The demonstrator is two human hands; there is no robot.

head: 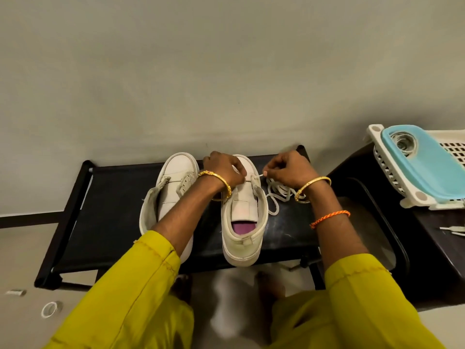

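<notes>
Two white sneakers stand side by side on a low black rack point(105, 205), toes pointing away from me. The left sneaker point(173, 182) has no lace in its eyelets. My left hand point(225, 170) rests on the front of the right sneaker point(245, 220), its fingers curled at the eyelet flap. My right hand point(286, 170) pinches the tip of a white shoelace point(275, 195) right beside the right sneaker's eyelets. The rest of the lace lies in a loose heap on the rack under my right wrist.
A grey wall rises directly behind the rack. To the right, a dark table point(442, 222) carries a white slatted basket point(407, 182) with a light blue lid point(422, 167) lying in it. A small white ring point(50, 309) lies on the floor at lower left.
</notes>
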